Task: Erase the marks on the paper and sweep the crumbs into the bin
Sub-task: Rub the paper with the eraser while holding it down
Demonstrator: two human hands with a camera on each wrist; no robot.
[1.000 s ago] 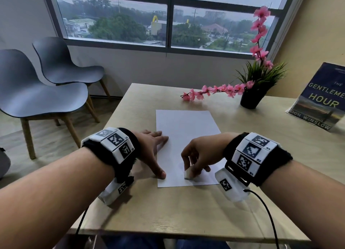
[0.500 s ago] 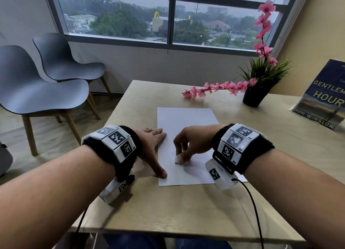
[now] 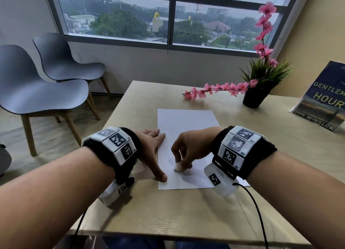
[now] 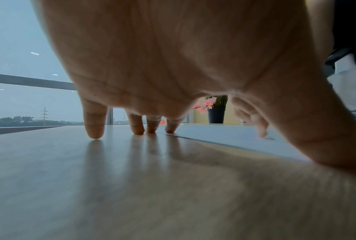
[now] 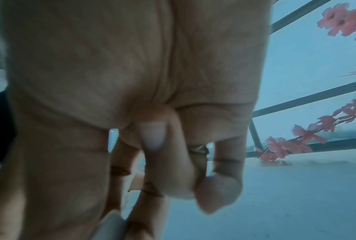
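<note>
A white sheet of paper lies on the wooden table, with a faint grey smudge near its lower left. My right hand pinches a small white eraser and holds it down on the sheet beside that smudge. My left hand lies flat with straight fingers along the paper's left edge, thumb tip at the lower corner. In the left wrist view the fingertips touch the table and the paper edge. The right wrist view shows curled fingers over the paper. No bin is in view.
A black pot with a pink flower branch stands at the back right of the table. A book leans at the far right. Two grey chairs stand on the floor to the left, under a window.
My right hand has slid the eraser leftward and a little away from me across the lower part of the sheet. The left hand has stayed on the paper's edge.
</note>
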